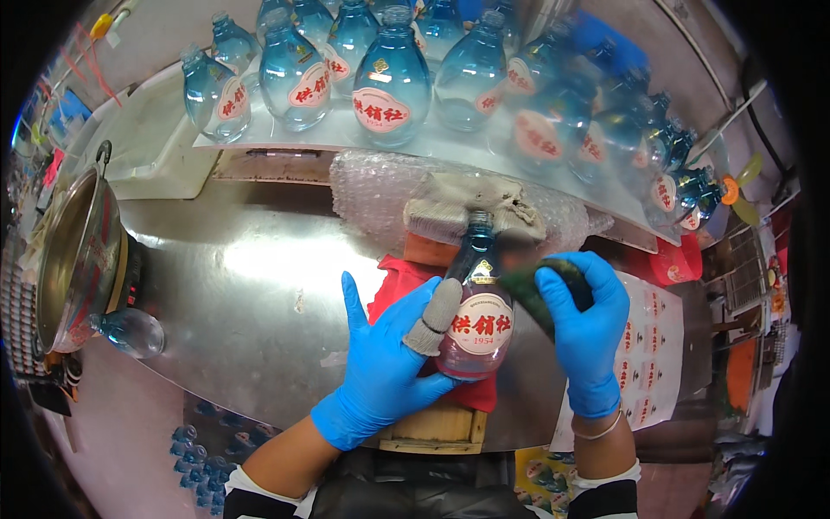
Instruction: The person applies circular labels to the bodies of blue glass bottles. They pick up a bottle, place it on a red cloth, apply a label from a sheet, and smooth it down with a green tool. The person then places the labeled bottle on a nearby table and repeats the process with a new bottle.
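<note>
A blue-tinted glass bottle (481, 322) with a pale round label and red lettering leans on a bundle of greyish cloth (471, 201), its neck pointing away from me. My left hand (380, 370), in a blue glove, holds the bottle's lower left side. A grey fabric sleeve covers one of its fingers, pressed on the glass, while another finger sticks out to the left. Gripped in my blue-gloved right hand (592, 333) is a dark green pad (538, 298), close to the bottle's right side and partly blurred. Red cloth (403, 285) lies under the bottle, above a wooden block (432, 430).
Several blue bottles (391, 82) stand on a white board across the back, bubble wrap (367, 195) along its front edge. A metal basin (78, 259) and a lying bottle (130, 332) are at the left. A label sheet (653, 346) lies at the right of the metal table (233, 320).
</note>
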Motion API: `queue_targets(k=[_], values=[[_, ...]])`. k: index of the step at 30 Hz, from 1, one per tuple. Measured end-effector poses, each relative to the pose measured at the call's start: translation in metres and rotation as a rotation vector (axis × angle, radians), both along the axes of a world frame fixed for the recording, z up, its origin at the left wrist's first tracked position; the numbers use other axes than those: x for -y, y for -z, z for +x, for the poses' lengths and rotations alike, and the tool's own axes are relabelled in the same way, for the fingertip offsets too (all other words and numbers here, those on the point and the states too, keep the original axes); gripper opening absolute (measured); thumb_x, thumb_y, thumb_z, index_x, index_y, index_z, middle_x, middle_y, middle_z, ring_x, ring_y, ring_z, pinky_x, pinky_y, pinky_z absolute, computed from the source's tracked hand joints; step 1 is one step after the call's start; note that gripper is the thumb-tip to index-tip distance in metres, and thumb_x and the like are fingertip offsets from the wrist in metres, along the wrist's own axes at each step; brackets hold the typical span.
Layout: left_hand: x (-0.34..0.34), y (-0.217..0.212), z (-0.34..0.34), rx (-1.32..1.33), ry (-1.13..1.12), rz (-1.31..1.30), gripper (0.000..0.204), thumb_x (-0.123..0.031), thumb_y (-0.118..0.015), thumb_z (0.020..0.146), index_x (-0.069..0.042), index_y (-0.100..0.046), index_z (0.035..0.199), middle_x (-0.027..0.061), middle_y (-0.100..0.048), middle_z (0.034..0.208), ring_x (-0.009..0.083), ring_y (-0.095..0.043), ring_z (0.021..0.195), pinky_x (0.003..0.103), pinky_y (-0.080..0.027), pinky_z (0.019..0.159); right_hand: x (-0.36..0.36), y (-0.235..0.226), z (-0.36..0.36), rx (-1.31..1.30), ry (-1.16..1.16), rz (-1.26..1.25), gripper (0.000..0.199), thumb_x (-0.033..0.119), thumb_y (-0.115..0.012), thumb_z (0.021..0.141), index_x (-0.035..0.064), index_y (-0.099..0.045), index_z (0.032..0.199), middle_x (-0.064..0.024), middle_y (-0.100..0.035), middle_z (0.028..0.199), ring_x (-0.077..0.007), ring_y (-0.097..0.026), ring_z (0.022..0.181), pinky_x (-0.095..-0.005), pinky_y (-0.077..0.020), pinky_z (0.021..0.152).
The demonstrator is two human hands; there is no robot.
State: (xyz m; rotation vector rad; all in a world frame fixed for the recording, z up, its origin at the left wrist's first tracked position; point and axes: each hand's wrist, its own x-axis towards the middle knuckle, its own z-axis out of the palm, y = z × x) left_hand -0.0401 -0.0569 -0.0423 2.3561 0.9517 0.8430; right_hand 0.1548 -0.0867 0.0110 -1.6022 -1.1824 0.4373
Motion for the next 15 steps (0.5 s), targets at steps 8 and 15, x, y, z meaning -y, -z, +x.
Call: queue_targets(k=[8,15], values=[[-0.005,0.005,0.001,0.099,0.019,-0.173,0.103,-0.041,-0.075,0.061,-0.007,-0.02,0.142,0.0102,-0.052,0.117,0.0267,-0.051,0.11,0.064,0.01,0.1,-0.027,-0.056,-0.003,0.706,-0.54,0.006,0.018,0.016,-0.073,0.063,0.0129,-0.066,0.079,-0.0011,-0.058,0.071,-0.0202,-0.05,0.068,-0.0322,-0.0335,0.074],[0.001,-0.018,0.003,-0.076,0.019,0.054,0.084,-0.038,-0.073,0.066,-0.019,-0.034,0.137,0.0174,-0.046,0.123,0.0273,-0.048,0.113,0.072,0.001,0.095,-0.061,-0.059,0.002,0.727,-0.498,0.079,0.015,0.015,-0.071,0.066,0.0103,-0.066,0.079,-0.0038,-0.057,0.07,-0.0211,-0.051,0.069,-0.0319,-0.0363,0.071]])
